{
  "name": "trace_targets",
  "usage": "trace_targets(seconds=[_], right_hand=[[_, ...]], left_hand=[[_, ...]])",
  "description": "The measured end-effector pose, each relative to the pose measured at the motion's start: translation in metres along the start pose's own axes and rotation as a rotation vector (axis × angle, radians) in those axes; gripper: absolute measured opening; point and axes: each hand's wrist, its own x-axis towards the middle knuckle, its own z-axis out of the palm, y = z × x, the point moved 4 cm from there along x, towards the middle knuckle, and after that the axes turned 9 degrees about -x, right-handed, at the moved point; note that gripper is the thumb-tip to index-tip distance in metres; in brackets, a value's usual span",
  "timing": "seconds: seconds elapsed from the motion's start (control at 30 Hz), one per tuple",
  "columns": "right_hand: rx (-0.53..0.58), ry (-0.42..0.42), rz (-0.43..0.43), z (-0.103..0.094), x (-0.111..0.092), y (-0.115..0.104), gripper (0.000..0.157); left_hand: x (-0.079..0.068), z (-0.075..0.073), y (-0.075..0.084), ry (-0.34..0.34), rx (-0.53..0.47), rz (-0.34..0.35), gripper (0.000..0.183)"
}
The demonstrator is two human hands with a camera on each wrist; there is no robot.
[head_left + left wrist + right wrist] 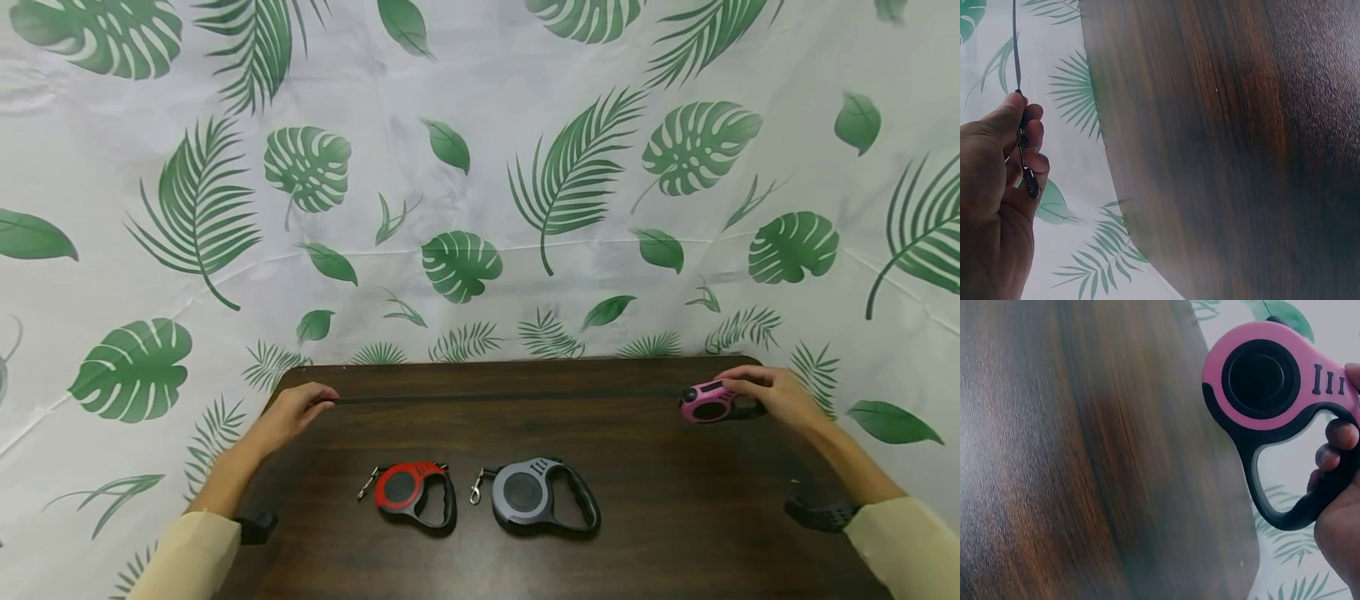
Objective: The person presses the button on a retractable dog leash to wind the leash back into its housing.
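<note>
My right hand [772, 396] grips the black handle of a pink retractable dog leash [707, 402] above the table's right side. In the right wrist view, fingers curl through the loop of the pink leash [1254, 419]. A dark strap [510, 395] runs taut from it across to the left. At the strap's other end, my left hand [303, 404] pinches it. The left wrist view shows the metal clip [1030, 181] lying along the fingers of the left hand [997, 169], with the strap [1015, 44] leading away from the fingertips.
A red retractable leash [401, 487] and a grey retractable leash [522, 493] lie side by side on the dark wooden table [660, 517], clips pointing left. Behind the table hangs a white leaf-print cloth [480, 192].
</note>
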Motion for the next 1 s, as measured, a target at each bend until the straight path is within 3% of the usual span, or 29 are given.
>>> trace_targets(seconds=[0.23, 0.7, 1.0], right_hand=[[-0.024, 0.002, -0.026, 0.008, 0.001, -0.004, 0.032], [-0.044, -0.016, -0.042, 0.016, 0.005, -0.024, 0.033], [0.031, -0.016, -0.100, 0.023, 0.008, -0.034, 0.028]], left_hand=[[0.001, 0.003, 0.004, -0.012, -0.011, -0.016, 0.028], [0.008, 0.005, 0.009, -0.066, -0.013, 0.016, 0.029], [0.014, 0.008, 0.010, -0.062, -0.022, 0.028, 0.028]])
